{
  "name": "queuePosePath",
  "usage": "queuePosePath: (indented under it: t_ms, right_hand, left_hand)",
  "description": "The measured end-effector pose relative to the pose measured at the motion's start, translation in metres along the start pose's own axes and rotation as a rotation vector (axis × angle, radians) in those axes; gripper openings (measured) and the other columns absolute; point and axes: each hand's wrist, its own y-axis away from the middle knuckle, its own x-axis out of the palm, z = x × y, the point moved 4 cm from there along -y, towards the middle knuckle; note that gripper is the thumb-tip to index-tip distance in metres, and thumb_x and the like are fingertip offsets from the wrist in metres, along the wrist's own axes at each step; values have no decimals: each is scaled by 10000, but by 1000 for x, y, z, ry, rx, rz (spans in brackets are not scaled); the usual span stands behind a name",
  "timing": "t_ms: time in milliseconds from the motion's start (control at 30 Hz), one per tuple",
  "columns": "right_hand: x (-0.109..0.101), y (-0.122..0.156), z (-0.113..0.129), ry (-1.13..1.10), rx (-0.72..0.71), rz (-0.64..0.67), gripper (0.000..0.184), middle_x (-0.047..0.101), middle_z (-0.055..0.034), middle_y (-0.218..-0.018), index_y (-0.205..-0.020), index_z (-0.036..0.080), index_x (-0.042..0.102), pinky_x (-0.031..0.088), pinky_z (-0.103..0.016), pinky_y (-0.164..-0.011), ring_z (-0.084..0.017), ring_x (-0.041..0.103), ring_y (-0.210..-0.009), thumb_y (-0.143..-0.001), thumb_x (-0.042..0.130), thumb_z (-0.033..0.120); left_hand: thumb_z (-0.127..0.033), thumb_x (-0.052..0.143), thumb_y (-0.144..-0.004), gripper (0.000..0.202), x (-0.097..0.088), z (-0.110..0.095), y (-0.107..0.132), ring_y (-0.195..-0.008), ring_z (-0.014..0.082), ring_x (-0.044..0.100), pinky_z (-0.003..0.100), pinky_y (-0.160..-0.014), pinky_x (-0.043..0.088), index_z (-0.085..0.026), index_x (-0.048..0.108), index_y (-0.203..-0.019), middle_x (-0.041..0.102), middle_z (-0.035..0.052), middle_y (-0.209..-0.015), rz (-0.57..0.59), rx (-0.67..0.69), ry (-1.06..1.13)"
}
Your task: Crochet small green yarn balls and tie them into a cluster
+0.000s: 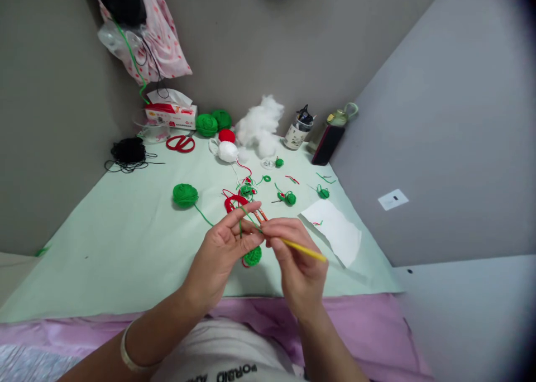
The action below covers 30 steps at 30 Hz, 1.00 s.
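My left hand (221,249) pinches a small green crochet piece (253,256) between thumb and fingers, its index finger stretched out with green yarn looped over it. The piece hangs below the fingertips, with a bit of red at its lower edge. From a green yarn ball (185,195) at the left, a strand runs to this hand. Closed around a yellow-handled crochet hook (309,252), my right hand (299,264) meets the left fingertips. The hook's tip is hidden at the stitches. Just beyond the hands lie a red yarn bundle (235,204) and an orange-handled tool (260,216), partly covered.
Small green pieces (288,197) and yarn scraps lie beyond the right hand, beside a white paper (335,231). Along the back are red scissors (181,143), a tissue box (171,116), white stuffing (260,124), a pen cup (298,133) and a bottle (337,117). Black yarn (129,152) sits left.
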Motion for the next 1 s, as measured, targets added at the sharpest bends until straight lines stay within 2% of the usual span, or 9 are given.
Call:
queuePosePath:
  t_ms: [133,233,333,400,500,567,700,800,1000]
  right_hand:
    - [-7,-4,3,315,-194,9,384,703,-83,-1117,-1229,302,724,587,-375,-821,-221,689,-991,-950,584,78]
    - [-21,-14,-10,70,-28,-103,282,694,-60,-948,-1099,263,746,578,-343,-706,-184,668,-818,-971,554,101]
    - [-26,-20,-21,-61,75,-111,238,662,-43,-873,-1037,260,749,551,-309,-612,-165,635,-725,-992,542,153]
    - [-26,-20,-22,155,8,-54,275,685,-62,-968,-1112,277,753,576,-330,-704,-190,669,-854,-968,577,121]
    - [-34,-18,-23,431,-160,-40,411,691,-77,-1081,-1252,279,717,579,-337,-812,-199,670,-969,-922,622,52]
    - [-47,-20,-32,347,-82,-51,417,683,-64,-1081,-1249,272,714,574,-306,-798,-171,664,-943,-916,629,36]
    - [-73,-25,-61,-96,263,-42,240,710,-30,-978,-1085,283,775,574,-283,-785,-153,668,-908,-963,628,139]
    - [-81,-25,-79,-403,393,-108,194,721,-26,-972,-1070,299,783,579,-266,-711,-145,671,-840,-986,624,227]
    - [-72,-37,-92,-414,475,-8,190,746,-43,-951,-1043,277,795,576,-260,-678,-156,679,-826,-980,625,220]
  left_hand:
    - [-293,840,-786,517,0,3,-14,-662,83,507,200,-621,420,-250,703,-1283,652,-12,-818,-15,-153,68]
    - [-277,844,-783,448,4,4,-26,-631,64,475,177,-602,400,-222,746,-1217,632,-15,-783,19,-245,97]
    - [-214,865,-753,496,10,3,-37,-714,83,537,181,-683,431,-251,740,-1232,627,-26,-776,-14,-138,61]
    - [-227,881,-737,563,17,8,-41,-784,104,575,196,-749,452,-268,717,-1274,659,-18,-813,-40,-118,53]
    - [-298,863,-769,511,29,22,-47,-806,112,585,205,-777,461,-243,730,-1259,682,0,-832,-15,-280,77]
    - [-312,847,-790,481,36,30,-51,-764,96,565,187,-733,449,-238,735,-1252,664,-10,-804,6,-391,79]
    - [-288,874,-755,564,46,40,-67,-656,63,530,165,-636,413,-274,708,-1294,668,-33,-784,22,-499,33]
    - [-300,858,-776,511,50,47,-81,-866,131,667,209,-800,478,-282,723,-1268,753,9,-878,41,-525,-13]
    - [-241,903,-703,334,39,49,-97,-738,140,692,250,-729,507,-270,801,-1021,787,2,-791,-51,-369,-71]
